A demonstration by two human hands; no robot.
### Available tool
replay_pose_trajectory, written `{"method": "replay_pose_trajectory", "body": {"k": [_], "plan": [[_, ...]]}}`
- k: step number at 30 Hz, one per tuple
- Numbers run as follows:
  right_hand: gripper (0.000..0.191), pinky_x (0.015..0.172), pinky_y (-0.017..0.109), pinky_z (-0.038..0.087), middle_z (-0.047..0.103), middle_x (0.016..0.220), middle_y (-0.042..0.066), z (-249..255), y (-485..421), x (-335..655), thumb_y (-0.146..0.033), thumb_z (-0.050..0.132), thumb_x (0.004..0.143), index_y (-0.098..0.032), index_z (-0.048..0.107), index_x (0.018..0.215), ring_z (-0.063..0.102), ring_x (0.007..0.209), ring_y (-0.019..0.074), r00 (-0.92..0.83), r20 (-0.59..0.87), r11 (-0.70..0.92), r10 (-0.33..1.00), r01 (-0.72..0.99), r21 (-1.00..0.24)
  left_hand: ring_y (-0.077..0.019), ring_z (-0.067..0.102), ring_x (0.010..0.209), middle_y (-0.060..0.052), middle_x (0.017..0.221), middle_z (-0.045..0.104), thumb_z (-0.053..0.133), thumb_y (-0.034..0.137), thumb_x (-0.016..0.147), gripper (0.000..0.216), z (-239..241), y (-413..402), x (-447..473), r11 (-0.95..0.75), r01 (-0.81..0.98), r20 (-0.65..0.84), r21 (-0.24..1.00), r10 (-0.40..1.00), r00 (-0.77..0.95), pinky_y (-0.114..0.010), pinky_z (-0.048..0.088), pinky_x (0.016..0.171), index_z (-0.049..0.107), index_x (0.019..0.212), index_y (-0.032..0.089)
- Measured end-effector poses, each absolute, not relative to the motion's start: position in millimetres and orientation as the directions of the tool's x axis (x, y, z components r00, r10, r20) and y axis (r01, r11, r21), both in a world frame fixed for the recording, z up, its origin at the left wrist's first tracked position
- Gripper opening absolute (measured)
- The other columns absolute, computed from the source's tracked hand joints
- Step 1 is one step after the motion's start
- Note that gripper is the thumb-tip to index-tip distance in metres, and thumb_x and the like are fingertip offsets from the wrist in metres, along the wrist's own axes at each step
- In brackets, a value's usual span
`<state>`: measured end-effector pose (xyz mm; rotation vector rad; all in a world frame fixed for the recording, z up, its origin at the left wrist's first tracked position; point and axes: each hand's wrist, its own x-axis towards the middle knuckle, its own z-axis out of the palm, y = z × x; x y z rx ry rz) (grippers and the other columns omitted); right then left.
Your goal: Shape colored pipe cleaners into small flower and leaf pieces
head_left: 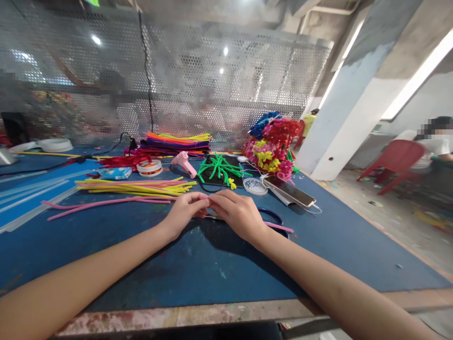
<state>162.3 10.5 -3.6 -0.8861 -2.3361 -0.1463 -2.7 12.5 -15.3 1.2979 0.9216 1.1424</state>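
Observation:
My left hand (187, 210) and my right hand (239, 212) meet over the table's middle, fingertips pinched together. A bit of pink pipe cleaner (203, 197) shows between them; most of it is hidden by the fingers. Under my right hand lie scissors with dark blue handles (274, 216), partly covered. Beside the handles a pink pipe cleaner (279, 227) pokes out to the right. Just beyond my left hand is a bundle of yellow and pink pipe cleaners (130, 187), with loose pink ones (106, 205) in front.
Behind my hands are a pink glue gun (184, 164), green pipe-cleaner stems (220, 168) and a small white dish (255, 186). A phone (290, 190) lies to the right, near a heap of fuzzy flowers (272, 141). A perforated metal screen (198, 71) stands behind the table.

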Motion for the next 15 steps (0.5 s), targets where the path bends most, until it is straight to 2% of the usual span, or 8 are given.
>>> {"method": "replay_pose_trajectory", "body": {"k": [4, 7, 9, 15], "plan": [[0.023, 0.074, 0.022, 0.044, 0.062, 0.096, 0.007, -4.2, 11.6, 161.6, -0.028, 0.040, 0.089, -0.019, 0.059, 0.099, 0.059, 0.087, 0.0139, -0.533, 0.603, 0.742, 0.594, 0.652, -0.154, -0.0088, 0.050, 0.055, 0.001, 0.060, 0.053, 0.065, 0.032, 0.066, 0.020, -15.5, 14.0, -3.8, -0.049, -0.115, 0.076, 0.992, 0.969, 0.236, -0.020, 0.040, 0.053, 0.060, 0.069, 0.013], [0.025, 0.073, 0.023, 0.044, 0.062, 0.100, 0.008, -5.2, 12.7, 163.1, -0.030, 0.040, 0.089, -0.018, 0.058, 0.101, 0.058, 0.088, 0.0144, -0.517, 0.629, 0.735, 0.581, 0.666, -0.131, -0.0086, 0.050, 0.056, 0.001, 0.061, 0.055, 0.067, 0.033, 0.065, 0.020, -14.2, 14.4, -4.3, -0.023, -0.126, 0.052, 0.992, 0.969, 0.240, -0.020, 0.040, 0.054, 0.062, 0.071, 0.014], [0.026, 0.072, 0.022, 0.043, 0.061, 0.100, 0.008, -4.4, 13.2, 165.2, -0.028, 0.038, 0.090, -0.017, 0.058, 0.101, 0.058, 0.087, 0.0139, -0.544, 0.632, 0.741, 0.552, 0.667, -0.073, -0.0084, 0.050, 0.056, 0.000, 0.063, 0.056, 0.067, 0.032, 0.064, 0.020, -13.1, 14.0, -4.3, -0.002, -0.140, 0.036, 0.990, 0.970, 0.239, -0.020, 0.040, 0.054, 0.063, 0.071, 0.014], [0.031, 0.061, 0.024, 0.037, 0.061, 0.095, 0.007, 2.9, 12.5, 170.4, -0.023, 0.030, 0.092, -0.020, 0.055, 0.110, 0.055, 0.073, 0.0127, -0.712, 0.572, 0.763, 0.407, 0.609, 0.215, -0.0085, 0.050, 0.054, 0.000, 0.059, 0.055, 0.065, 0.028, 0.064, 0.016, -11.6, 13.2, -4.1, 0.022, -0.152, 0.013, 0.988, 0.973, 0.231, -0.019, 0.039, 0.053, 0.061, 0.063, 0.013]]}}
